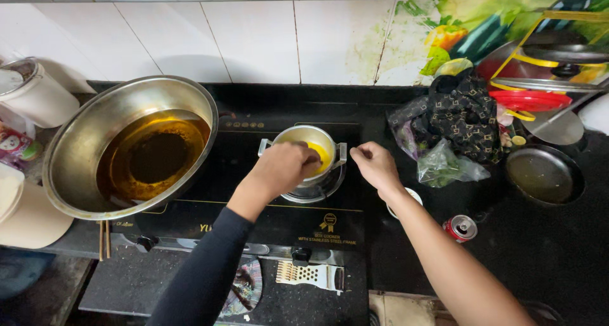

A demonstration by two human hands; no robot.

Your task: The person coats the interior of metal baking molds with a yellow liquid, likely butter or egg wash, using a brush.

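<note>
You stand at a black stone counter [558,250] under a white tiled wall [254,40]. In the frame's centre sits one small steel pot with yellow liquid [317,149] on one black glass cooktop [254,218]. Your left hand [287,167] curls closed over its rim; your right hand [375,166] pinches beside it. At left is one large steel wok of dark oil [133,145]; at lower right, one red drink can [460,228].
</note>
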